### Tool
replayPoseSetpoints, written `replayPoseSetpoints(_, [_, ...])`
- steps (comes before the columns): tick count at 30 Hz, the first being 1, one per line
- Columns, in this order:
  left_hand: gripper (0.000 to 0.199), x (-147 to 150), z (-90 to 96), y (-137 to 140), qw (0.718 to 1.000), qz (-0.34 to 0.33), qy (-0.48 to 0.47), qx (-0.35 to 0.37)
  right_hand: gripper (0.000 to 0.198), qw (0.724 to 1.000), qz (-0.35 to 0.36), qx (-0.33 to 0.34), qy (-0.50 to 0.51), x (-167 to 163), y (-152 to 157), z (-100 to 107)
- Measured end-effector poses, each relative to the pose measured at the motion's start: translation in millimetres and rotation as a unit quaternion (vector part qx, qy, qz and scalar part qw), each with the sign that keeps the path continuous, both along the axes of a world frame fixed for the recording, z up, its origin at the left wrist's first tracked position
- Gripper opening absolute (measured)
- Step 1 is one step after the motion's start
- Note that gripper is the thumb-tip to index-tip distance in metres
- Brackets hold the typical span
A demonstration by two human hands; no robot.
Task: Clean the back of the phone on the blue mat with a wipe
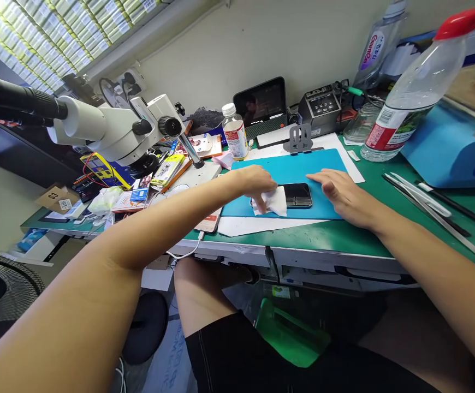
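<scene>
A smartphone with a dark, glossy screen lies flat on a blue work mat. Over its left part is a crumpled white tissue, which my left hand presses down with bent fingers. My right hand rests by the phone's right end, fingers stretched out and holding nothing. A gap shows between those fingers and the phone. The tissue and my left hand hide the phone's left end.
A microscope stands at the left. Behind the mat are a small drink bottle and a grey metal holder. Tweezers and thin tools, a large red-capped bottle and a blue machine occupy the right. Another phone is cabled.
</scene>
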State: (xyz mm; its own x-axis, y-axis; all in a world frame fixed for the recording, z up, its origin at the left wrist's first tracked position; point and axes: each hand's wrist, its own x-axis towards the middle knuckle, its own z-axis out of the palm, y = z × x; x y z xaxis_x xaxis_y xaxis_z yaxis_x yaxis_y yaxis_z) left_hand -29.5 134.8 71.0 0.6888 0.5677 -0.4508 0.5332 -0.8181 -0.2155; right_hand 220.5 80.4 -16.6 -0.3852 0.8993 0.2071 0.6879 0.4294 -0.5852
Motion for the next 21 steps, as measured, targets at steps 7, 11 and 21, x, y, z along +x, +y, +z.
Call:
replayPoseSetpoints(7, [0.054, 14, -10.6, 0, 0.993, 0.074, -0.078, -0.056, 0.092, 1.0, 0.006, 0.017, -0.008, -1, -1, 1])
replayPoseSetpoints(11, [0.052, 42, -10.9, -5, 0.991, 0.071, -0.09, -0.07, 0.09, 1.0, 0.006, 0.028, -0.008, -1, 0, 0])
replayPoseSetpoints(21, [0.047, 19, -4.9, -4, 0.989, 0.086, -0.117, -0.037, 0.089, 1.0, 0.001, 0.028, 0.006, 5, 3, -9])
